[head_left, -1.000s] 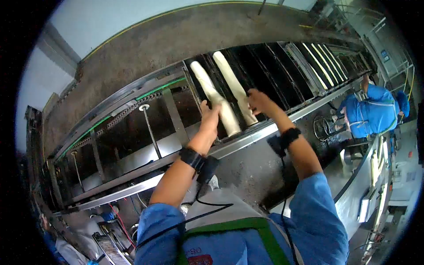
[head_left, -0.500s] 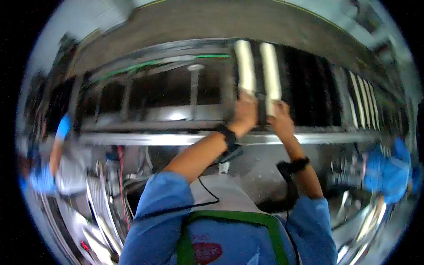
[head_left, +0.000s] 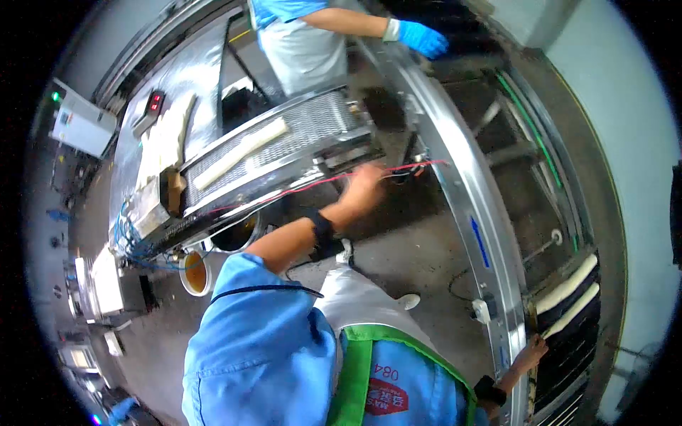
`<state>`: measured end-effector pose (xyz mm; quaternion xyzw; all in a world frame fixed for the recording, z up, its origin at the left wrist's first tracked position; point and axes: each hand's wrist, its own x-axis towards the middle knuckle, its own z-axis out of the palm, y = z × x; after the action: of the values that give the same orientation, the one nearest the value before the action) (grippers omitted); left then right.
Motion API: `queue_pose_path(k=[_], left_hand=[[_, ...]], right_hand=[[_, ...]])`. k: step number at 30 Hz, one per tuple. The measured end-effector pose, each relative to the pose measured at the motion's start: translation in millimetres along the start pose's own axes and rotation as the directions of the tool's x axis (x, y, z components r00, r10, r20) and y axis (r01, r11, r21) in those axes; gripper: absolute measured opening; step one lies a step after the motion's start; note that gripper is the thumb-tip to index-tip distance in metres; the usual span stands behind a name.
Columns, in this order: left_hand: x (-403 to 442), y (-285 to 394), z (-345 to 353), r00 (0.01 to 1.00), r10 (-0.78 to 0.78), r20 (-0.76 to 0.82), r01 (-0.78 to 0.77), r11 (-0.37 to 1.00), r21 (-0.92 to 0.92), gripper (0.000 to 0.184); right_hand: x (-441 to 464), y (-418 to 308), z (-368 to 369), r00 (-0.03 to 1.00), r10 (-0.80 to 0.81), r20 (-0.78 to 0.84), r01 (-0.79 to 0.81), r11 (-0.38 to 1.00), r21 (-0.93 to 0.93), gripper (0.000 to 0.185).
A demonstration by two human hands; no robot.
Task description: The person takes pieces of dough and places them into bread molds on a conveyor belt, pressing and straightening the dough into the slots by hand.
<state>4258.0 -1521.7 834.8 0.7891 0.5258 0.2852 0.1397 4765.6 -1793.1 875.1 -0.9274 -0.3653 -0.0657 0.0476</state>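
My left hand (head_left: 364,190) is smeared by motion, with no held thing visible. It hangs in front of the short mesh-belt conveyor (head_left: 312,122), close to a red cord (head_left: 298,190). One long pale dough strip (head_left: 241,153) lies on that belt. At the lower right, my right hand (head_left: 527,353) reaches over the metal rail, its fingers closed at the near end of a dough strip (head_left: 572,310) on the black slatted tray (head_left: 568,355). A second dough strip (head_left: 567,284) lies beside it.
Several more dough strips (head_left: 167,135) rest on a metal table (head_left: 202,60) near a red digital display (head_left: 155,101). A long metal rail (head_left: 469,170) curves along my right. Behind the conveyor stands a co-worker with a blue glove (head_left: 424,39). A bucket (head_left: 195,273) stands on the floor.
My view has swung left toward the mesh conveyor. My left hand has left the dough strip on the black tray and moved out toward the conveyor; my right hand stays at the tray.
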Motion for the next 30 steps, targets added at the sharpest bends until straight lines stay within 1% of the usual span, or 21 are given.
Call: queue_pose_path(k=[1, 2, 3, 4, 5, 6, 7, 8, 9, 10, 11, 12, 14, 15, 17, 18, 20, 21, 24, 29, 30], left_hand=[[-22.3, -55.6, -15.2, 0.957, -0.009, -0.290, 0.043, 0.993, 0.113, 0.030], [-39.2, -106.4, -30.0, 0.921, -0.154, -0.357, 0.253, 0.935, 0.247, 0.037], [-59.8, -169.4, -40.1, 0.877, -0.354, -0.325, 0.455, 0.829, 0.326, 0.043], [-79.0, -184.4, -75.3, 0.829, -0.261, -0.495, 0.466, 0.812, 0.351, 0.045], [-101.6, -226.3, -100.0, 0.828, -0.346, -0.441, 0.543, 0.693, 0.475, 0.042], [-129.1, -274.8, -113.7, 0.861, -0.277, -0.427, 0.490, 0.680, 0.546, 0.041], [-149.8, -319.4, -120.5, 0.837, -0.370, -0.403, 0.546, 0.515, 0.660, 0.035], [-145.5, -302.0, -153.9, 0.649, -0.732, -0.207, 0.737, 0.537, 0.410, 0.028], [-150.9, -304.0, -166.2, 0.685, -0.707, -0.176, 0.708, 0.589, 0.391, 0.024], [-152.7, -332.2, -157.1, 0.819, -0.551, -0.157, 0.551, 0.681, 0.483, 0.023], [-132.4, -322.0, -160.3, 0.844, -0.528, -0.090, 0.485, 0.680, 0.550, 0.022], [-130.0, -349.3, -156.3, 0.814, -0.579, 0.051, 0.484, 0.723, 0.493, 0.027], [-105.1, -319.6, -175.6, 0.730, -0.587, 0.349, 0.490, 0.807, 0.331, 0.039], [-101.9, -300.3, -181.0, 0.780, -0.533, 0.329, 0.543, 0.837, 0.069, 0.044], [-74.4, -242.1, -191.7, 0.842, -0.426, 0.329, 0.534, 0.742, -0.405, 0.050], [-59.4, -199.0, -199.4, 0.858, -0.377, 0.348, 0.513, 0.628, -0.585, 0.051], [-19.4, -112.7, -205.9, 0.861, -0.327, 0.388, 0.508, 0.568, -0.648, 0.050], [-5.2, -96.2, -199.6, 0.898, -0.223, 0.378, 0.436, 0.555, -0.708, 0.050], [50.2, 1.5, -178.7, 0.921, -0.185, 0.344, 0.389, 0.516, -0.764, 0.052], [136.6, 163.4, -120.3, 0.921, 0.228, 0.316, 0.233, 0.325, -0.916, 0.051], [150.1, 192.4, -104.5, 0.910, 0.295, 0.291, 0.214, 0.268, -0.939, 0.050]], right_hand=[[-4.1, -2.8, 8.8, 1.000, -0.023, 0.002, 0.023, 1.000, -0.010, 0.023], [-7.7, 1.0, 17.5, 0.974, -0.226, -0.019, 0.205, 0.914, -0.349, 0.024], [-8.6, 3.7, 24.3, 0.912, -0.410, 0.030, 0.331, 0.689, -0.645, 0.025], [-9.9, 0.2, 24.0, 0.915, -0.401, 0.036, 0.325, 0.683, -0.654, 0.025], [-12.1, -3.6, 23.8, 0.944, -0.329, 0.029, 0.295, 0.800, -0.523, 0.029], [-17.0, -13.3, 23.3, 0.967, -0.251, 0.033, 0.245, 0.891, -0.383, 0.033], [-28.8, -31.8, 18.9, 0.997, -0.067, -0.048, 0.057, 0.981, -0.188, 0.038], [-36.9, -50.6, 15.7, 0.984, 0.148, -0.103, -0.145, 0.989, 0.035, 0.043], [-38.2, -55.6, 13.3, 0.988, 0.145, -0.055, -0.143, 0.989, 0.041, 0.046], [-21.7, -62.7, 16.0, 0.990, 0.142, -0.008, -0.141, 0.988, 0.056, 0.050], [-16.3, -75.3, 13.6, 0.999, 0.039, -0.004, -0.039, 0.999, -0.019, 0.048], [-13.2, -66.0, 24.8, 0.999, -0.031, 0.013, 0.032, 0.998, -0.056, 0.048], [-1.2, -31.9, 54.9, 0.989, -0.146, 0.038, 0.149, 0.985, -0.087, 0.047], [-28.6, -88.8, 19.8, 0.951, -0.180, -0.251, 0.178, 0.984, -0.032, 0.029], [-38.6, -96.5, 13.8, 0.961, -0.193, -0.199, 0.230, 0.955, 0.189, 0.025], [-41.9, -99.8, 11.0, 0.957, -0.221, -0.189, 0.263, 0.935, 0.236, 0.028], [-49.7, -106.5, -1.3, 0.933, -0.218, -0.286, 0.274, 0.947, 0.171, 0.037], [-55.0, -108.4, -8.3, 0.953, -0.153, -0.262, 0.185, 0.977, 0.103, 0.040], [-60.7, -82.6, -5.9, 0.975, 0.007, -0.222, 0.006, 0.998, 0.056, 0.045], [-60.8, -34.1, 1.6, 0.969, 0.129, -0.209, -0.114, 0.990, 0.083, 0.047], [-62.1, -27.3, 4.4, 0.974, 0.092, -0.207, -0.076, 0.994, 0.083, 0.047]])
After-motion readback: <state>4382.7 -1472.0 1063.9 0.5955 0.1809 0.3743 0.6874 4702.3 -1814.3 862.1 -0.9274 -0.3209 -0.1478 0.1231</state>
